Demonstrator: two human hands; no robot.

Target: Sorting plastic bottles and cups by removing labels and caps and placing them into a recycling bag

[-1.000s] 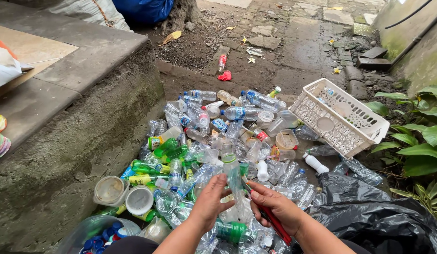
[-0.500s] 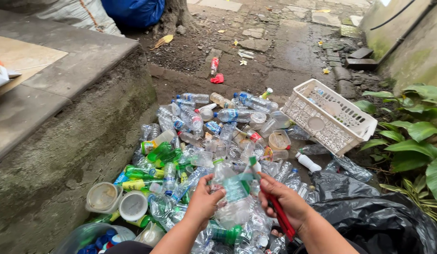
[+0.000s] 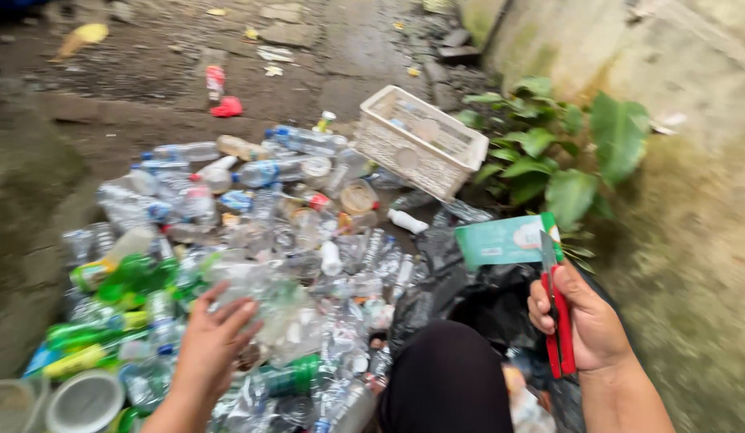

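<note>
A big heap of clear and green plastic bottles point(image 3: 252, 265) covers the ground in front of me. My left hand point(image 3: 209, 345) rests on the heap at lower left, fingers spread over a crumpled clear bottle point(image 3: 268, 309), not gripping it. My right hand point(image 3: 585, 321) is raised at the right, closed around a red-handled cutter point(image 3: 558, 321) with its blade pointing up. Pinched against the blade is a green and white bottle label point(image 3: 508, 239). Below that hand gapes a black plastic bag point(image 3: 476, 301).
A white plastic basket point(image 3: 420, 140) lies tilted behind the heap. Green leafy plants point(image 3: 565, 160) grow beside a mossy wall point(image 3: 693, 200) at the right. Plastic cups point(image 3: 84, 401) sit at lower left. My dark-clad knee point(image 3: 444, 377) is at the bottom centre. Litter dots the wet dirt ground point(image 3: 228, 104) beyond.
Both hands were on a bottle in the heap. My right hand has swung right over the black bag with the cutter and a peeled label; the view has turned right.
</note>
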